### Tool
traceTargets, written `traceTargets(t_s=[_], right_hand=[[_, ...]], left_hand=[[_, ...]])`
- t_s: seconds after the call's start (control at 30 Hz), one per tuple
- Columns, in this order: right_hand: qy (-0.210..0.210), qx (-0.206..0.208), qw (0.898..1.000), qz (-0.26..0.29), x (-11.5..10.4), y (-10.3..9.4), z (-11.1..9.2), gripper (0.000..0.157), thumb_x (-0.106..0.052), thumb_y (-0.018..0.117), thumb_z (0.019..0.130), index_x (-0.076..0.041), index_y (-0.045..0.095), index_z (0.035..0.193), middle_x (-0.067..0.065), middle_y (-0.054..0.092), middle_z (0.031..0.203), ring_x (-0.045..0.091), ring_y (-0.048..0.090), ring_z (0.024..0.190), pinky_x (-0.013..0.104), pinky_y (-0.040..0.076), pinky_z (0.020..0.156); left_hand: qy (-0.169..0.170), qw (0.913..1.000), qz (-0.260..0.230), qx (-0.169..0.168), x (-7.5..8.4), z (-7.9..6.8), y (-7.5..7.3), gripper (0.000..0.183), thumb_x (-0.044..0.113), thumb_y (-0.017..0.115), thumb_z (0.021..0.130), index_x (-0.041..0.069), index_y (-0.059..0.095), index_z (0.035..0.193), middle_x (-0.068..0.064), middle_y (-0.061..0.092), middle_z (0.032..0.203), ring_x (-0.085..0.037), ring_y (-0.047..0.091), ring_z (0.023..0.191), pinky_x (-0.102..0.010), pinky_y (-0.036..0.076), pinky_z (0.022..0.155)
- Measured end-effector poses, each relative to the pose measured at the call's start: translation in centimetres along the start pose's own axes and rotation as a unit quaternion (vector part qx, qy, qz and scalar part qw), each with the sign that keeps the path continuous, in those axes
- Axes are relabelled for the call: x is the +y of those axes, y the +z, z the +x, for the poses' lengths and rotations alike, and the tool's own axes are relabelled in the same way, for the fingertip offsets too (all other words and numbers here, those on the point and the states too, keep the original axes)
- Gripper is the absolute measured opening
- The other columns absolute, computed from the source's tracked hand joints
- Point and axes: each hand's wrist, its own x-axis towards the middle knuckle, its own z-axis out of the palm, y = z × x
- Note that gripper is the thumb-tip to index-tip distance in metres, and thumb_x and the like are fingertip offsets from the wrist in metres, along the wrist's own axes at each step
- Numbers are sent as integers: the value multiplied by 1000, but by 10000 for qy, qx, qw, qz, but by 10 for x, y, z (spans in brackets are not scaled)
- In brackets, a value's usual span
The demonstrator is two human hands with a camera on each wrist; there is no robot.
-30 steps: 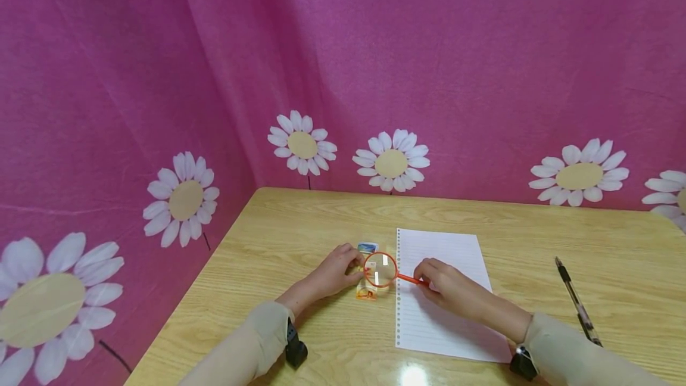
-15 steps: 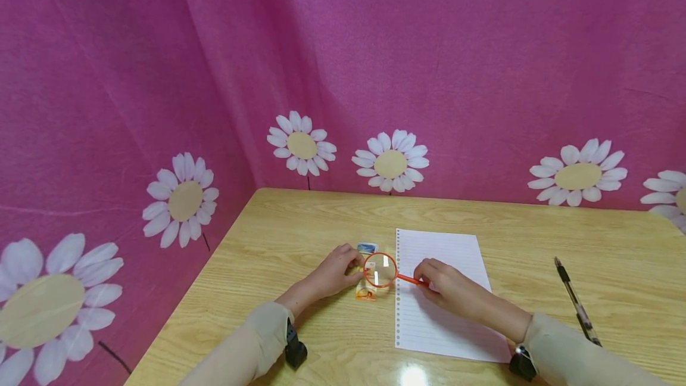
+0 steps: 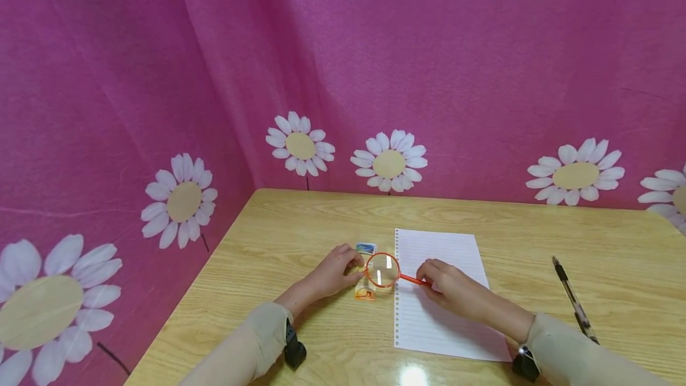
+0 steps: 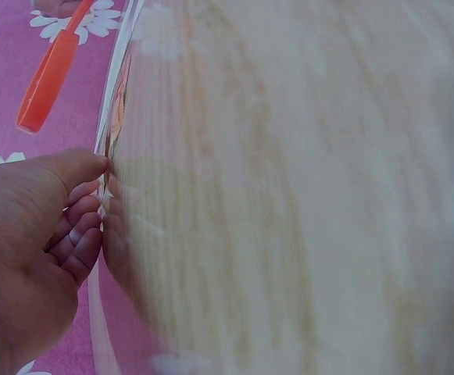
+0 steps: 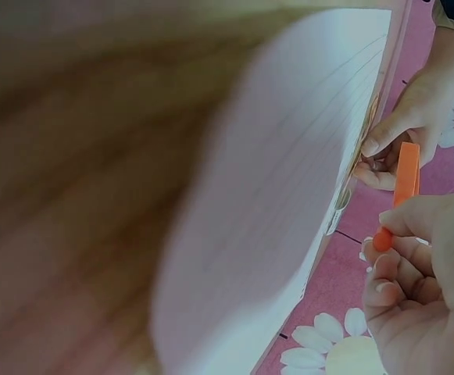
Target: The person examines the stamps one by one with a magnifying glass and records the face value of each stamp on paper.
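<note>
My right hand (image 3: pixel 452 290) pinches the thin handle of an orange-red magnifying glass (image 3: pixel 411 279) between thumb and fingers. Its round lens hovers over the right side of a column of small, colourful stamp-like pictures (image 3: pixel 365 294) on the table, blue at the top and orange at the bottom. From the left, my left hand (image 3: pixel 334 270) rests its bent fingertips and thumb at the middle of that column, hiding part of it. Up close in the left wrist view, the thumb touches the column's edge, and the magnifying glass (image 4: pixel 48 82) is tilted above, apart from this hand.
A lined sheet of paper (image 3: pixel 445 332) with punched holes lies under my right hand. Further right is a black-and-clear pen (image 3: pixel 576 299). The wooden table (image 3: pixel 321 213) meets a pink curtain (image 3: pixel 429 46) with white daisies at the back and left.
The magnifying glass has shifted slightly to the right with my right hand, uncovering a bit more of the pictures. My left hand stays in place.
</note>
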Motion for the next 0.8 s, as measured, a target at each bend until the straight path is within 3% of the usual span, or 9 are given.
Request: traceTargets(t_s=[0.8], right_hand=[[-62, 262, 9994, -212, 9, -12, -21, 30, 12, 76, 68, -7, 59, 84, -2, 59, 79, 6, 52, 69, 16, 46, 61]], left_hand=[[-244, 9997, -22, -83, 2, 1, 1, 13, 16, 68, 92, 8, 63, 101, -2, 53, 96, -13, 46, 90, -25, 42, 78]])
